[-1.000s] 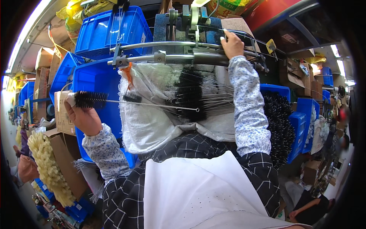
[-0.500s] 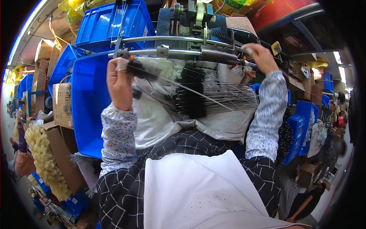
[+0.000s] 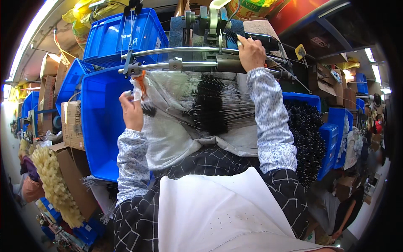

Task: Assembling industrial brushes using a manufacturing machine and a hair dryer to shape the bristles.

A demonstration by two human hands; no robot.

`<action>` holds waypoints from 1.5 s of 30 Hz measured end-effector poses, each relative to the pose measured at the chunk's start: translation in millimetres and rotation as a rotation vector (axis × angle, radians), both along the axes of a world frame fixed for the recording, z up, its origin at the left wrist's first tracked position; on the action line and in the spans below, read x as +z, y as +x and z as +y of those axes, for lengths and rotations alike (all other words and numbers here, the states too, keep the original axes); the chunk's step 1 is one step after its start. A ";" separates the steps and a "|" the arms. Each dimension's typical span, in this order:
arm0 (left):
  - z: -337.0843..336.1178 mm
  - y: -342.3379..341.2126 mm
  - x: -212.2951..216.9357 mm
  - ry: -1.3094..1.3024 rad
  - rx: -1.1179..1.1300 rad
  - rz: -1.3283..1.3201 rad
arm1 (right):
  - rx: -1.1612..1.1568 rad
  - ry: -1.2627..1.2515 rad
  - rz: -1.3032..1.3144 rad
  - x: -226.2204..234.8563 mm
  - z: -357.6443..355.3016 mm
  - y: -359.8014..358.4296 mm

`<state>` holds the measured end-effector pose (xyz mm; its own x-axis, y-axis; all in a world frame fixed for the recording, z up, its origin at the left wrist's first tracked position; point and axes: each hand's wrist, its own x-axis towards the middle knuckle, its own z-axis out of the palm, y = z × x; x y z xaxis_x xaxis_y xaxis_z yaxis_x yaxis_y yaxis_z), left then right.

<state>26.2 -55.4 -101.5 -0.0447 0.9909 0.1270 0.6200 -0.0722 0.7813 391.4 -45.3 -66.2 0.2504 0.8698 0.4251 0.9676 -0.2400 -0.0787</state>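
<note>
My left hand (image 3: pixel 132 110) pinches a black bristle brush on a thin wire (image 3: pixel 149 110), held just above a grey cloth sack (image 3: pixel 176 130) lying on my lap. A bundle of black wire brushes (image 3: pixel 212 105) lies across that sack. My right hand (image 3: pixel 251 52) reaches up and grips the black handle (image 3: pixel 264 41) of a metal machine (image 3: pixel 205 25) with two horizontal steel rods (image 3: pixel 176 59). Both forearms wear patterned sleeves.
Blue plastic crates (image 3: pixel 100 126) stand to the left and behind the machine. A blue bin full of black brushes (image 3: pixel 308 134) sits at the right. Cardboard boxes (image 3: pixel 72 124) and a pale yellow fluffy bundle (image 3: pixel 54 180) are at the left. A white apron (image 3: pixel 218 214) covers my lap.
My left hand has come down from the steel rod, holding a brush, to the top of the sack. My right hand moved left and up onto the machine's handle.
</note>
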 end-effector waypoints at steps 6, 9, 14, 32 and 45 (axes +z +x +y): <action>-2.9 -49.6 -46.3 -0.303 -0.050 0.071 | -0.035 -0.064 -0.036 -11.6 22.1 5.2; -3.8 -50.8 -53.2 -0.205 -0.053 0.023 | 0.013 -0.069 -0.012 -10.1 23.0 4.2; -1.6 -56.1 -49.9 -0.407 0.009 -0.379 | 0.028 -0.091 0.020 -14.4 29.6 7.9; 8.0 -80.5 85.2 0.348 0.162 -0.818 | -0.137 -0.004 0.223 -30.1 16.6 27.4; -2.1 -109.4 95.5 0.385 0.033 -1.022 | -0.114 0.024 0.265 -22.8 33.4 -17.1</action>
